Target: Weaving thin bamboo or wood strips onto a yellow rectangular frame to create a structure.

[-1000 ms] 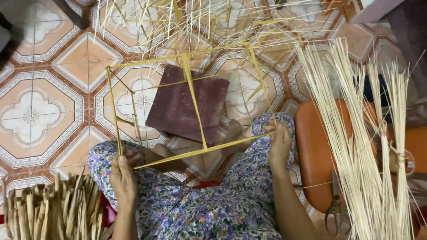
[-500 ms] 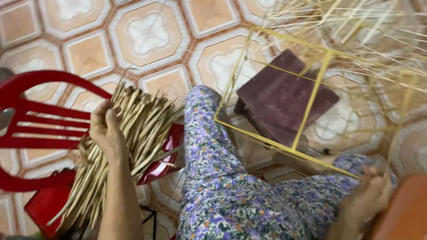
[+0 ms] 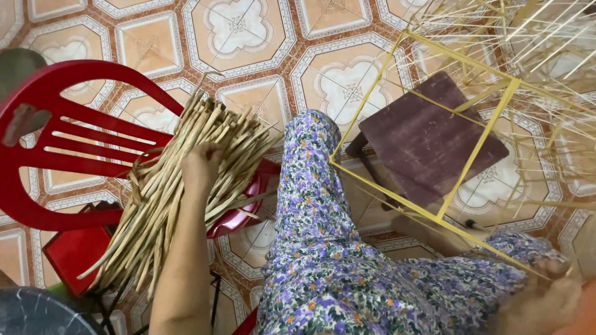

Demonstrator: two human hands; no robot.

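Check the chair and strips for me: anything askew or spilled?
The strips lie in a loose, splayed heap on the red chair, their ends overhanging its seat edge toward the floor. The left hand rests on top of them. Nothing looks spilled or broken.

Red plastic chair (image 3: pixel 56 124), brown stool (image 3: pixel 428 139), tiled floor (image 3: pixel 242 37)

Right hand (image 3: pixel 540 304) blurs at the bottom edge, grip unreadable; left hand's (image 3: pixel 200 166) fingers sink into the bundle of bamboo strips (image 3: pixel 161 211); the frame of yellow sticks (image 3: pixel 459 142) runs off the right edge.
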